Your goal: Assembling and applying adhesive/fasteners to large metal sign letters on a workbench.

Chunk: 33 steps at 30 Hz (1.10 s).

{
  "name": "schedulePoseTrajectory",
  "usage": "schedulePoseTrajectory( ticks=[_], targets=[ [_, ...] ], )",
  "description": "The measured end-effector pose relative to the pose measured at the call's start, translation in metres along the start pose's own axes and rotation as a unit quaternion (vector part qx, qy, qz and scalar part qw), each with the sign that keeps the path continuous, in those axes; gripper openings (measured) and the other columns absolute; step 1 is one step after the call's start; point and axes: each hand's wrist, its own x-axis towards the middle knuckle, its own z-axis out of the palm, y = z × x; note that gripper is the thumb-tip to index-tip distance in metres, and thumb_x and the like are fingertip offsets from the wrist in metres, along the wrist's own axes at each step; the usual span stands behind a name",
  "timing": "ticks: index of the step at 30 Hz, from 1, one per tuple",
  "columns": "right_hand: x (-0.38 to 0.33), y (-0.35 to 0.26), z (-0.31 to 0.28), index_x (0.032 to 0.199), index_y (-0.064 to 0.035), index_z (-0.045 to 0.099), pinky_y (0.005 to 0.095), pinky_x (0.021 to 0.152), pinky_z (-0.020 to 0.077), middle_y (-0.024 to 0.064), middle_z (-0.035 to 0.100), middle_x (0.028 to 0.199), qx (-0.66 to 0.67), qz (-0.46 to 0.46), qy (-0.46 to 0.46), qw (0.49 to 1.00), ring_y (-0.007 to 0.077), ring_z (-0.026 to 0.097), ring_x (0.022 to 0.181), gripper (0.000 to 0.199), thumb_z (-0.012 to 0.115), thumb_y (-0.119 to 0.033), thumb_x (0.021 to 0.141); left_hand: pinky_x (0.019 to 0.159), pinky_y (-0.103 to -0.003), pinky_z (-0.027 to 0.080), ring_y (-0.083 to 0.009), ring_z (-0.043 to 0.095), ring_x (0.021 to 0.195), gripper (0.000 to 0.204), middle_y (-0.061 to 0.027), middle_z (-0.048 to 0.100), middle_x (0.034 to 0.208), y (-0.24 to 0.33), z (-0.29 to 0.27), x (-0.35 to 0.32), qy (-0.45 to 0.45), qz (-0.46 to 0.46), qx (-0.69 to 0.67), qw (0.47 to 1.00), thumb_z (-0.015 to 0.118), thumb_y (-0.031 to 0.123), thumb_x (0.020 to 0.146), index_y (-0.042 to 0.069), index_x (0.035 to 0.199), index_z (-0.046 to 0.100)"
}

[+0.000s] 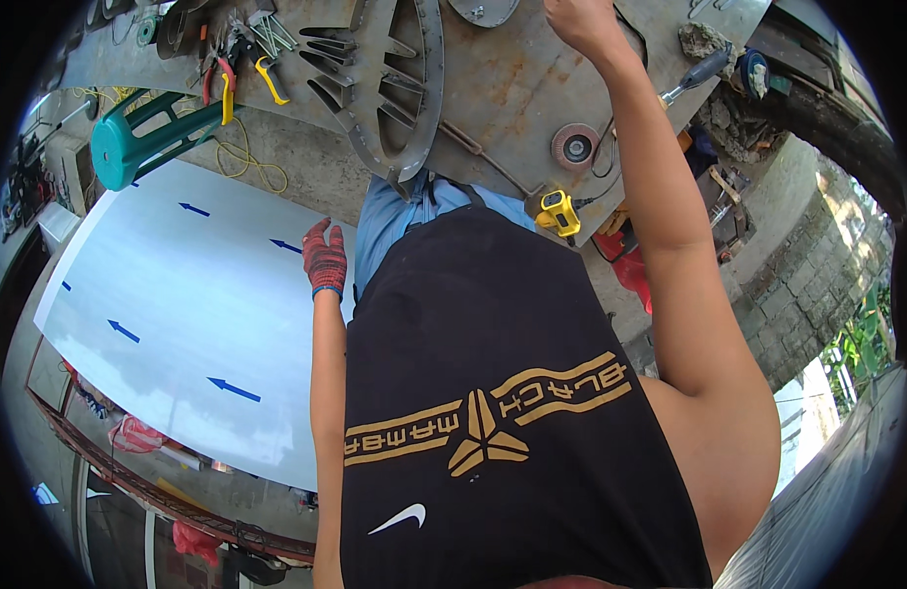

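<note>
Table (512,108) lies beneath the curled right hand (579,25), grip unclear; sheet (198,285) beside the loosely spread left hand (324,261); paving (768,285) right of both.

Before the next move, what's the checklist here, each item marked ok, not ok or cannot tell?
1. Left hand gloved: ok, red-and-dark glove on.
2. Right hand gloved: not ok, bare skin shows.
3. Right hand's grip in view: cannot tell, the picture's top edge cuts the hand off.
4. Left hand off the white sheet: cannot tell, they overlap in this view and contact is unclear.
5. Flap disc apart from the right forearm: ok, a gap shows between them.
6. Bench free of loose hand tools: not ok, yellow-handled pliers lie near its edge.
</note>
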Motion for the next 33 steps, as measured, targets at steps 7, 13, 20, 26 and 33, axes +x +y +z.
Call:
schedulePoseTrajectory(
  ticks=[7, 13, 20, 26, 33],
  targets=[
    [-0.098, 0.067, -0.053, 0.098, -0.0062, 0.072, 0.0407, 0.083, 0.0505, 0.0109, 0.071, 0.092, 0.052, 0.169, 0.291, 0.94, 0.0286, 0.066, 0.091, 0.016, 0.058, -0.01, 0.091, 0.112, -0.045, 0.039, -0.0359, 0.05, 0.132, 0.037, -0.0149, 0.063, 0.132, -0.005, -0.004, 0.019, 0.014, 0.053, 0.025, 0.998, 0.062, 0.033, 0.097, 0.012, 0.127, 0.065],
    [-0.222, 0.131, -0.038, 0.102, 0.001, 0.069, 0.0351, 0.077, 0.053, 0.0105, 0.07, 0.088, 0.083, 0.442, 0.343, 0.825, 0.0208, 0.067, 0.081, 0.019, 0.061, -0.013, 0.092, 0.112, -0.045, 0.038, -0.0385, 0.05, 0.132, 0.038, -0.021, 0.062, 0.132, 0.016, -0.015, 0.042, -0.005, 0.083, 0.035, 0.996, 0.061, 0.034, 0.097, 0.011, 0.127, 0.066],
    [-0.227, 0.146, 0.017, 0.117, 0.0063, 0.066, 0.0366, 0.086, 0.0549, 0.017, 0.073, 0.104, 0.201, 0.492, 0.274, 0.802, 0.0253, 0.071, 0.093, 0.05, 0.075, -0.034, 0.088, 0.112, -0.045, 0.039, -0.0389, 0.051, 0.131, 0.037, -0.0225, 0.062, 0.132, 0.047, -0.029, 0.065, -0.007, 0.141, 0.058, 0.988, 0.062, 0.033, 0.097, 0.01, 0.126, 0.067],
    [-0.212, 0.153, 0.054, 0.116, 0.0062, 0.066, 0.0432, 0.091, 0.0526, 0.0211, 0.071, 0.107, 0.169, 0.526, 0.282, 0.784, 0.0339, 0.068, 0.102, 0.058, 0.081, -0.038, 0.081, 0.107, -0.044, 0.042, -0.0388, 0.056, 0.123, 0.036, -0.0232, 0.063, 0.128, 0.054, -0.04, 0.077, 0.005, 0.168, 0.042, 0.985, 0.063, 0.03, 0.095, 0.01, 0.124, 0.067],
    [-0.203, 0.148, 0.048, 0.11, 0.0046, 0.067, 0.0439, 0.084, 0.053, 0.0202, 0.072, 0.099, 0.216, 0.561, 0.217, 0.769, 0.0336, 0.069, 0.092, 0.049, 0.08, -0.034, 0.082, 0.108, -0.044, 0.042, -0.0395, 0.055, 0.125, 0.036, -0.0245, 0.062, 0.129, 0.044, -0.038, 0.084, -0.005, 0.151, 0.054, 0.987, 0.064, 0.032, 0.096, 0.011, 0.125, 0.067]
  ],
)
